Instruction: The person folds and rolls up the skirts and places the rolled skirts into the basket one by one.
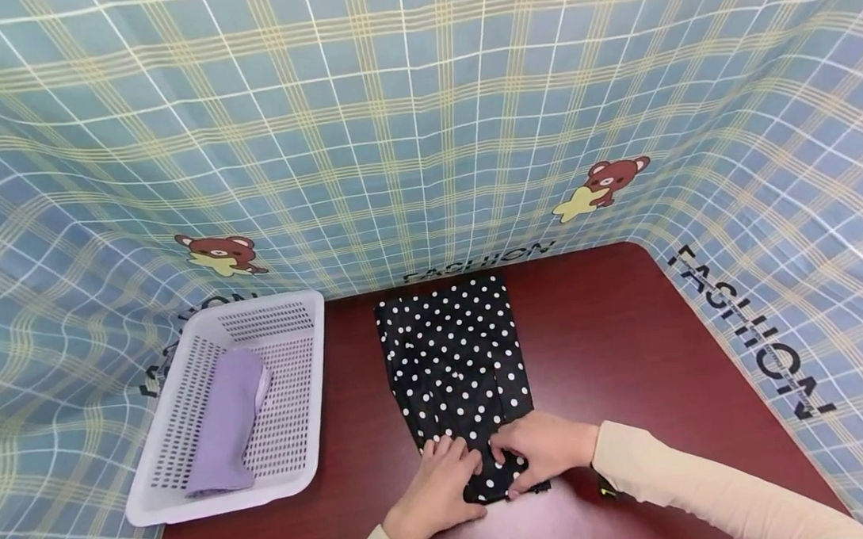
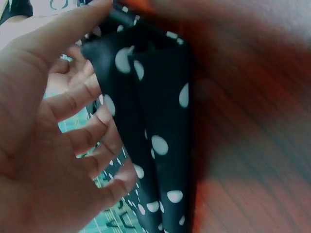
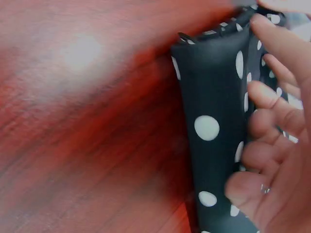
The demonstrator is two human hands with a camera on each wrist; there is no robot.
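Both hands at near end of polka-dot cloth [image 1: 454, 362], mid-table [image 1: 619, 326]: left hand [image 1: 442, 479] and right hand [image 1: 541, 450] curled round doubled edge, pinching layers together, seemingly to keep fold aligned. Basket [image 1: 300, 306] alongside, holding purple cloth [image 1: 226, 423].

"FASHION" printed on plaid backdrop cloth [image 1: 751, 334]

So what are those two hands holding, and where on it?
Both hold the dotted cloth at its near end: the left hand and right hand have fingers curled round the folded edge.
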